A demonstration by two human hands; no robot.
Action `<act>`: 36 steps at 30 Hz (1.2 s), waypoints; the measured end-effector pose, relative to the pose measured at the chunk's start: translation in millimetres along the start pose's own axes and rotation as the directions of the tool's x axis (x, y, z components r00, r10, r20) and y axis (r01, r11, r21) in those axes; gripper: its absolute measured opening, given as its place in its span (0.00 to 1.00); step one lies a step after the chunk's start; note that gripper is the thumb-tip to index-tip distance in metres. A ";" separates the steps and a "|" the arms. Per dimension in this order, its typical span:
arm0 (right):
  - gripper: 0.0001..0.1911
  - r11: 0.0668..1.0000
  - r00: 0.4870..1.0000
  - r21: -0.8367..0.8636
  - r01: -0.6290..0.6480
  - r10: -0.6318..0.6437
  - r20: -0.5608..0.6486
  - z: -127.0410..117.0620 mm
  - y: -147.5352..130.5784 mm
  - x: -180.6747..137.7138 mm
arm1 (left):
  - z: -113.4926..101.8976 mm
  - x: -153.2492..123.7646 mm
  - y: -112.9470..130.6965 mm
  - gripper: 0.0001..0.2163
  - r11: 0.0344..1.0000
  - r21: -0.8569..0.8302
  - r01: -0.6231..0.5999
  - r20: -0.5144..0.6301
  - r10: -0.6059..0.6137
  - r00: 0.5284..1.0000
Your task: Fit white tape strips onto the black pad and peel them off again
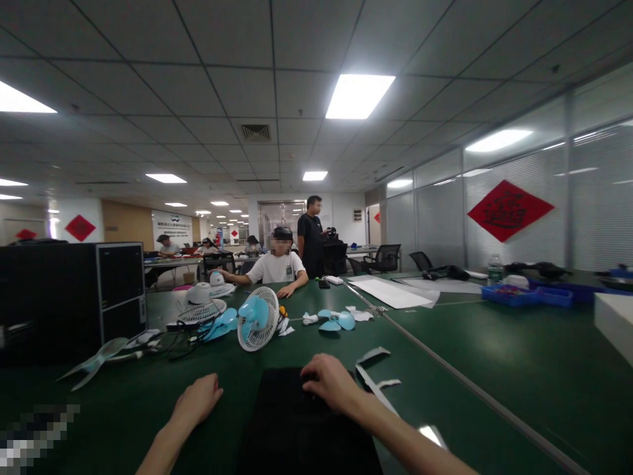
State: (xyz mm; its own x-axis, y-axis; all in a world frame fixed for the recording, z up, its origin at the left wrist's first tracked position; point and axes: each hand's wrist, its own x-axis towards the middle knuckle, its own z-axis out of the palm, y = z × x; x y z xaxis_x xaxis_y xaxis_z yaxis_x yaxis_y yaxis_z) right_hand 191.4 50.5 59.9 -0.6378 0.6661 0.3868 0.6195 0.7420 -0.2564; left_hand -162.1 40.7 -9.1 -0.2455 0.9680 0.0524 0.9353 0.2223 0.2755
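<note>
My left hand [198, 399] rests on the green table [494, 356] just left of a black mat [301, 429], its fingers curled under loosely with nothing visible in them. My right hand [331, 382] lies on the far end of the black mat, knuckles up and fingers bent down onto the cloth. Ahead of the hands stands a small white fan with light-blue blades [257, 318]. A loose light-blue fan blade [336, 320] lies to its right. White paper strips [373, 369] lie beside my right hand.
A black computer case [74, 300] stands at the left, with a loose blade [99, 359] and cables before it. White fan grilles [200, 305] lie behind. A seated person in white [277, 267] works across the table; another stands behind. Blue trays [512, 293] sit at right.
</note>
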 end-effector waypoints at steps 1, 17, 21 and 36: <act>0.14 1.000 1.000 0.012 0.007 -0.008 0.028 6.4 -4.2 3.5 | -0.7 0.1 1.6 0.09 1.000 -0.006 -0.001 -0.013 0.001 1.000; 0.18 0.997 0.995 0.057 -0.048 0.043 0.092 53.5 -7.8 21.8 | -17.7 -42.6 67.0 0.34 0.875 -0.326 -0.359 0.142 0.421 0.896; 0.17 0.999 0.999 0.032 -0.041 0.041 0.004 32.6 -11.9 -0.4 | -17.2 -45.3 69.1 0.37 0.878 -0.317 -0.358 0.151 0.420 0.895; 0.14 0.880 0.892 -0.169 -0.443 0.414 -0.184 -27.2 54.9 -158.8 | -2.9 -38.8 68.2 0.41 0.893 -0.276 -0.356 0.117 0.398 0.910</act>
State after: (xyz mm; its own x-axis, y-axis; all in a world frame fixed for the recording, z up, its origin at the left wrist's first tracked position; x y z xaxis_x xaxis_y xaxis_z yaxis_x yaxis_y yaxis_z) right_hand 339.1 -16.6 8.5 -0.2282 0.8868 0.4019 0.9052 0.3452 -0.2478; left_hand -89.5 17.9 10.4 0.1790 0.9828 0.0453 0.8523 -0.1778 0.4919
